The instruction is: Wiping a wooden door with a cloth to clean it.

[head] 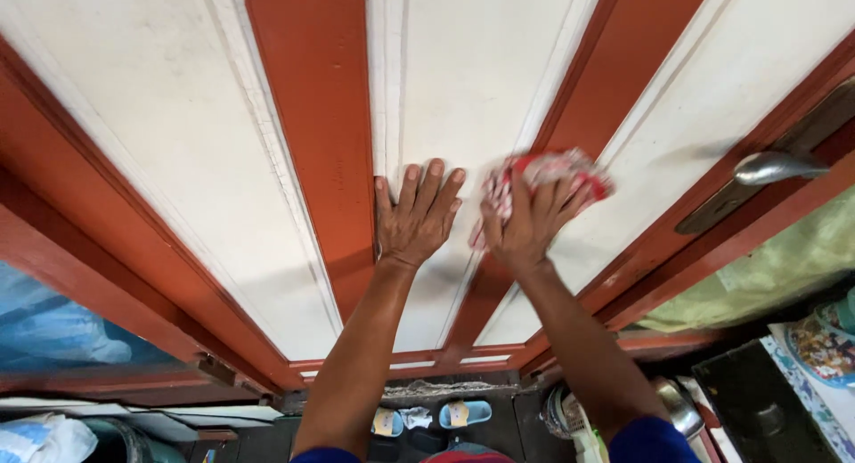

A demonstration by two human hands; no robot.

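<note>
A door [178, 142] with white panels and red-brown rails fills the view. My left hand [414, 218] lies flat on a white panel, fingers spread, holding nothing. Just to its right, my right hand [530, 223] presses a red-and-white cloth [543, 174] against the door; the cloth is blurred. A metal lever handle [775, 167] on a dark plate sits at the door's right edge, well clear of both hands.
Below the door, a pair of blue slippers [463, 414] lies on the dark floor. A blue bag [53, 329] is at the left. Metal pots [681, 410] and a patterned cloth [824, 347] are at the lower right. A green fabric [775, 276] hangs right.
</note>
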